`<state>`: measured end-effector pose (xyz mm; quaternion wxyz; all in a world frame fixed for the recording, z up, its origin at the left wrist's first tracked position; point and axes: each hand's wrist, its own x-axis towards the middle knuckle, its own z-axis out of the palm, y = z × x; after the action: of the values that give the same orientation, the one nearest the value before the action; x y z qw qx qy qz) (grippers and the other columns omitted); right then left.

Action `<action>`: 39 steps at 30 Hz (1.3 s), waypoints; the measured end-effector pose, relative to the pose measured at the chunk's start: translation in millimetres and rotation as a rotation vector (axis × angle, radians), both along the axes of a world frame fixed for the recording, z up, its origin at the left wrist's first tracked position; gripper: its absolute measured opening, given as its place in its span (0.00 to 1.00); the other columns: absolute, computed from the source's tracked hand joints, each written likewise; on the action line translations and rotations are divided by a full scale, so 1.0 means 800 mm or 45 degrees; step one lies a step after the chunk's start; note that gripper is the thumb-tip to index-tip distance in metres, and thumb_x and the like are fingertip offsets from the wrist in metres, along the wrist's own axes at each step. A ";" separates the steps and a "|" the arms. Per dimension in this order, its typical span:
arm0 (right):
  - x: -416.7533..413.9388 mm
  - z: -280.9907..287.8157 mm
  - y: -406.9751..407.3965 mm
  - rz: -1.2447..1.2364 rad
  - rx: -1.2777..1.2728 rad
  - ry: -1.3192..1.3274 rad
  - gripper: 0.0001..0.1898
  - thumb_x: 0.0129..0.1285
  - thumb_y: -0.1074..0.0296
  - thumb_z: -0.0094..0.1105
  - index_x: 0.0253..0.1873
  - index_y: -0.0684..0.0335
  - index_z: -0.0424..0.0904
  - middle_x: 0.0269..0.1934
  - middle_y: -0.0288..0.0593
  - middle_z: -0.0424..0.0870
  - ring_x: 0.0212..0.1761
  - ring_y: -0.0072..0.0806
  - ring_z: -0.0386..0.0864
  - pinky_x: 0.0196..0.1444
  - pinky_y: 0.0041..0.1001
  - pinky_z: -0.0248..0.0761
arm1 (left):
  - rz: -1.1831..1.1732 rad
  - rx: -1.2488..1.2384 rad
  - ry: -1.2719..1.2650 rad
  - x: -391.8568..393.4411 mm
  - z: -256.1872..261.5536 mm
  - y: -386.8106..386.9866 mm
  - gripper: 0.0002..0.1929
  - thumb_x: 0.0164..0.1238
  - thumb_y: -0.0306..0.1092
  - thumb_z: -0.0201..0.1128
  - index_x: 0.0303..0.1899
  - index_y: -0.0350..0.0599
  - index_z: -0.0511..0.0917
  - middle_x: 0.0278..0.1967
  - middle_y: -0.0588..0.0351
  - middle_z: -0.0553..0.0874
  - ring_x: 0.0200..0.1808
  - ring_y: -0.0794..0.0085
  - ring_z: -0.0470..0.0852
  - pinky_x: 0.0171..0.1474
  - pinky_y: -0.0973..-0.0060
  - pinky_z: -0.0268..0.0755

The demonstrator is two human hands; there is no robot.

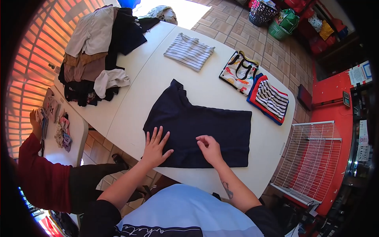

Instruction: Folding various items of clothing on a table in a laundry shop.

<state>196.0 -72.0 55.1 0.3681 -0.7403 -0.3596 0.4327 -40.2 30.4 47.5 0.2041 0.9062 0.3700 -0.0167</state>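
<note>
A dark navy short-sleeved shirt (207, 127) lies spread on the white table (130, 118) in front of me, its collar end towards the left. My left hand (157, 146) rests flat on the shirt's near left part with the fingers spread. Over the shirt's near middle is my right hand (209, 148), fingers bent, thumb and forefinger near each other; whether it pinches any cloth cannot be told. Beyond the shirt lies a folded grey-and-white striped garment (189, 51). To its right are a folded white patterned garment with dark trim (239, 72) and a stack of folded striped garments (271, 97).
A large heap of loose clothes (91, 38) covers the table's far left. At the left, a person in a dark red top (44, 177) stands by another table (75, 127) bearing small clothes. A white wire rack (311, 157) stands at the right, and filled bags (284, 23) are on the floor beyond.
</note>
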 end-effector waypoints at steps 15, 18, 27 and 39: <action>0.254 -0.072 0.000 0.097 0.112 -1.191 0.23 0.61 0.74 0.53 0.62 0.52 0.75 0.64 0.43 0.73 0.71 0.44 0.62 0.74 0.49 0.49 | 0.874 0.199 -0.548 0.040 -0.081 0.136 0.19 0.66 0.34 0.62 0.58 0.51 0.75 0.54 0.46 0.80 0.56 0.51 0.77 0.59 0.58 0.67; 0.267 -0.050 0.015 0.114 0.034 -1.216 0.18 0.54 0.77 0.56 0.52 0.57 0.78 0.49 0.46 0.78 0.58 0.44 0.72 0.64 0.46 0.61 | 0.992 -0.059 -0.110 0.077 -0.065 0.173 0.15 0.59 0.30 0.65 0.49 0.47 0.79 0.38 0.51 0.84 0.42 0.59 0.82 0.48 0.62 0.73; 0.273 -0.023 -0.071 -0.217 0.091 -0.438 0.12 0.47 0.74 0.69 0.35 0.62 0.73 0.36 0.40 0.68 0.40 0.31 0.69 0.47 0.28 0.66 | 0.980 -0.562 -0.807 0.003 -0.017 0.145 0.06 0.52 0.23 0.67 0.33 0.41 0.81 0.25 0.64 0.76 0.29 0.81 0.75 0.35 0.81 0.67; 0.190 -0.034 -0.135 -0.290 0.035 -0.661 0.12 0.47 0.84 0.60 0.38 0.63 0.76 0.45 0.46 0.69 0.51 0.40 0.72 0.56 0.33 0.69 | 1.099 -1.036 -1.073 0.008 -0.004 0.053 0.13 0.65 0.22 0.57 0.51 0.38 0.79 0.43 0.57 0.82 0.44 0.76 0.78 0.51 0.80 0.70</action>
<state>347.7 -179.9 28.0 0.3200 -0.8569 -0.3621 0.1794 -33.6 73.2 44.7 0.6385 0.4615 0.5489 0.2793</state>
